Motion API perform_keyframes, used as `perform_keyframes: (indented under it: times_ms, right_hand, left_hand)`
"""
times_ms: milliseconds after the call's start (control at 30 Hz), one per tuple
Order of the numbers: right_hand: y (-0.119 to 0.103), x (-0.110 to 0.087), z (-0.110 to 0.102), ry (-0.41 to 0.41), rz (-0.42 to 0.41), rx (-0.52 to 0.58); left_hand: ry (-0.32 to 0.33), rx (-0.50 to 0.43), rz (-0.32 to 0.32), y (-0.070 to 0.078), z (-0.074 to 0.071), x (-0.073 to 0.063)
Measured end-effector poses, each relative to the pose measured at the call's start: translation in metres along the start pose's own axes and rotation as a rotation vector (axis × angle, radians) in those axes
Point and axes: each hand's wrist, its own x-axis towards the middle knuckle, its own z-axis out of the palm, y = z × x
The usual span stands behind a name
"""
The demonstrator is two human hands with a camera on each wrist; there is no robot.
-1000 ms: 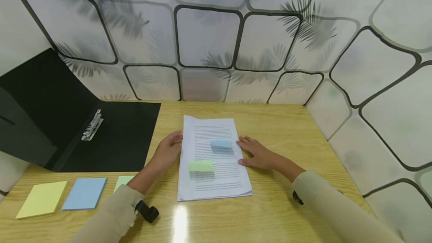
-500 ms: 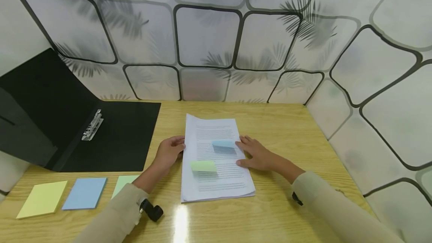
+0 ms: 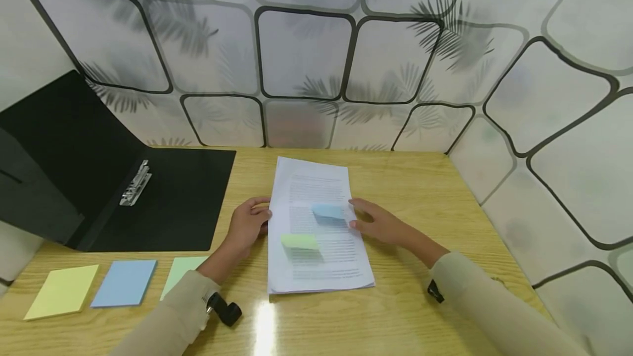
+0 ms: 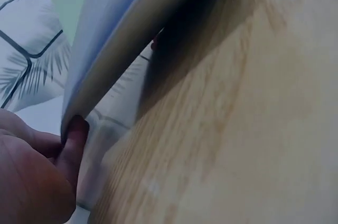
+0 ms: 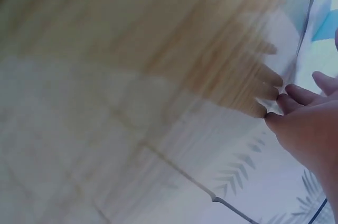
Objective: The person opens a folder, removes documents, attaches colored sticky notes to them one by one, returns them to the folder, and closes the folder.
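A stack of printed sheets [image 3: 321, 268] stands slightly tilted, raised off the wooden table at its left edge. My left hand [image 3: 245, 228] pinches that edge between thumb and fingers; the left wrist view shows fingertips [image 4: 78, 129] under the lifted paper. On the top sheet are a blue sticky note [image 3: 328, 211] and a green sticky note [image 3: 300, 242], their lower edges curling up. At the right edge of the stack, my right hand [image 3: 379, 223] has its fingers spread apart, fingertips right at the paper's side. In the right wrist view its fingertips [image 5: 272, 118] meet their reflection on the tabletop.
An open black folder [image 3: 183, 196] with a metal clip [image 3: 135, 183] lies at the left, its cover standing up. In front of it are yellow [image 3: 61, 291], blue [image 3: 123, 283] and green sticky-note pads [image 3: 182, 273]. A patterned wall [image 3: 306, 59] borders the table at back and right.
My left hand has taken hold of the stack's left edge. The stack has shifted slightly right, and its far edge has risen. The right hand's fingers have moved a little.
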Motion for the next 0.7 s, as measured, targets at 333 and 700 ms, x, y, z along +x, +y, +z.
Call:
perform_keyframes:
  times_ms: [333, 700]
  right_hand:
    - [-0.015, -0.013, -0.002, 0.134, 0.038, 0.45]
    - [-0.025, -0.016, 0.006, 0.217, 0.082, 0.665]
  left_hand:
    - [0.019, -0.077, 0.052, 0.005, -0.011, -0.008]
    - [-0.035, -0.145, 0.021, 0.003, -0.014, -0.013]
